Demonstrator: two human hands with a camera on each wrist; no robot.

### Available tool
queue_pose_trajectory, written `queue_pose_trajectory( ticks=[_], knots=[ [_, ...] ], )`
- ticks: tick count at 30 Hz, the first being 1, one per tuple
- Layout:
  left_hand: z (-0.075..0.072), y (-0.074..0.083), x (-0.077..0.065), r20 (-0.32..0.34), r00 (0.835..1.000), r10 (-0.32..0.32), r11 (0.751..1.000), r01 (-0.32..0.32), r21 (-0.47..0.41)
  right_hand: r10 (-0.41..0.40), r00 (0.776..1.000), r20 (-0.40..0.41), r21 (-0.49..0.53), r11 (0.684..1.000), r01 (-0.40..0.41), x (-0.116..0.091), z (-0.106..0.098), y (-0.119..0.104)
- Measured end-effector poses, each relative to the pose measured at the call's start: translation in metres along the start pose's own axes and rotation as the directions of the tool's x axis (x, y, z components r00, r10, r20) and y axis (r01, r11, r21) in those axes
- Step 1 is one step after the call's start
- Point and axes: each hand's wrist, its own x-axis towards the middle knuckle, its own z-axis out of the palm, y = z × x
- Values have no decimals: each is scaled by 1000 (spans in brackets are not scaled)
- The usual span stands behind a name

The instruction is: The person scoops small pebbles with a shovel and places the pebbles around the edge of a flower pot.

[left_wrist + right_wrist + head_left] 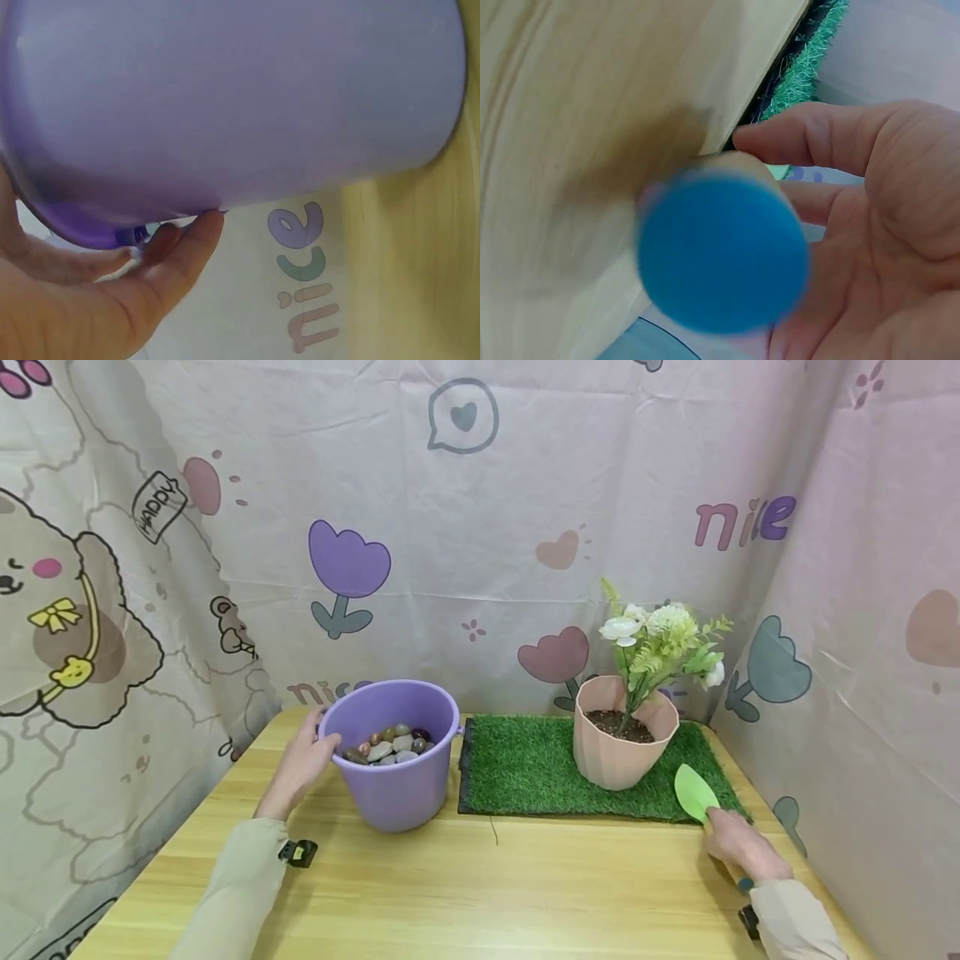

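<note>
We seem ready to scoop, left grip (303, 762) clasping the left-of-centre purple bucket (397, 792), right grip (746, 845) clamping the lower-right trowel (694, 792), which likely must reach the pebbles (381, 750).

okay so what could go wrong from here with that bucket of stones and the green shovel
The left grip holds the purple bucket at one side of its rim, so a pull there might tip it and spill the stones.

The right grip has the green shovel near the pink pot; a careless swing could knock the pot or catch the flowers.
</note>
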Motion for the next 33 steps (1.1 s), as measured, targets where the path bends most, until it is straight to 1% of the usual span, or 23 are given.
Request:
queue_pose_trajectory(
  ticks=[2,5,8,12,14,15,17,21,25,28,33],
  knots=[
    [-2,-1,5,-1,999,-35,997,35,-62,9,1000,1,6,1000,-9,1,0,0],
    [-5,-5,15,-3,999,-46,993,45,-113,21,1000,9,16,1000,-21,1,1,0],
    [-6,-7,26,38,999,-34,993,38,-112,19,1000,9,19,1000,-19,1,3,1],
    [-8,-12,40,125,992,-2,990,20,-143,3,1000,-6,35,999,-3,1,5,0],
    [-9,-15,44,148,989,6,985,20,-172,1,1000,-9,51,999,0,1,5,0],
    [-10,-16,45,147,989,7,983,20,-185,-2,1000,-13,55,999,3,0,5,1],
    [-10,-18,44,128,992,15,983,9,-182,4,1000,-2,64,998,-4,-1,7,2],
    [-9,-21,38,53,998,42,989,-34,-146,9,1000,4,47,999,-9,-2,8,5],
    [-10,-19,33,3,996,93,989,-92,-114,-2,1000,-10,33,999,2,-2,6,5],
    [-11,-17,30,-18,991,130,985,-131,-113,-7,1000,-19,27,1000,8,-2,4,4],
    [-11,-15,22,-11,987,160,979,-160,-126,4,1000,-11,20,1000,-3,0,2,4]
  ],
)
